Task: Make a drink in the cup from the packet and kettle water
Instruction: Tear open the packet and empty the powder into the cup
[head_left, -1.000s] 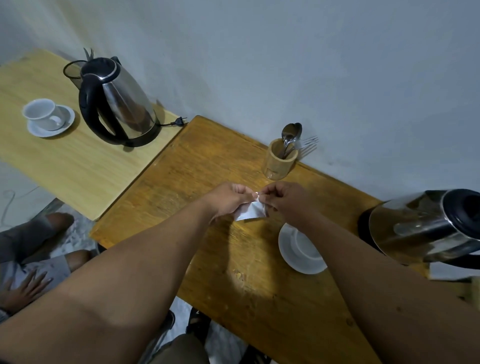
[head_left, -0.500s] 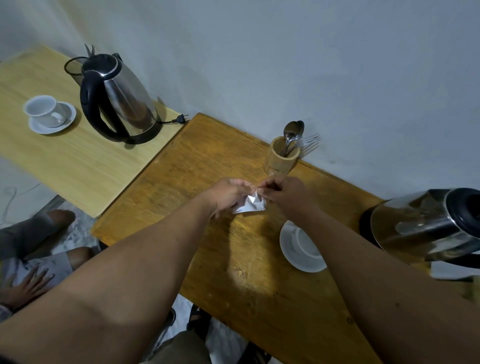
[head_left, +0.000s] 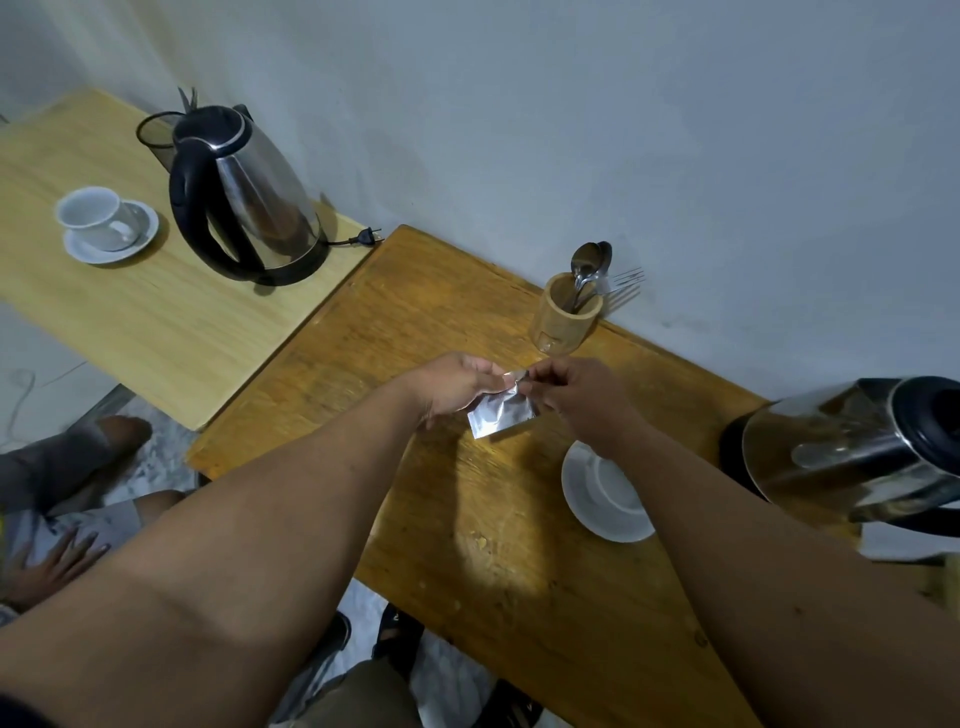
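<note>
Fingertips (head_left: 498, 375) of the left hand (head_left: 452, 387) pinched on the packet's top edge, right hand (head_left: 576, 392) pinched on the same edge just beside them. Both closed tight on the small silvery packet (head_left: 501, 415), held up above the darker wooden table (head_left: 415, 322), lower end hanging free and tilted. No readable print on the foil from this side; just glare.

Down and right of the packet, white cup (head_left: 615, 480) sitting on its saucer (head_left: 592, 512), partly hidden under the right wrist and forearm. Further right, at the frame edge, steel kettle (head_left: 852, 457) with black lid, on the same table, near the saucer but apart. No brand mark legible on it.

Behind the hands, against the wall, bamboo holder (head_left: 563, 314) with spoons (head_left: 587, 262) and a fork (head_left: 621, 280) poking out.

Over on the lighter table (head_left: 156, 322) to the left: second steel kettle (head_left: 249, 202), black handle, plug (head_left: 366, 237) lying loose at the table edge. Another cup and saucer (head_left: 104, 223) beside it, dark mesh container (head_left: 156, 137) behind. Lower left, someone else's hand (head_left: 49, 566) resting on a knee.
</note>
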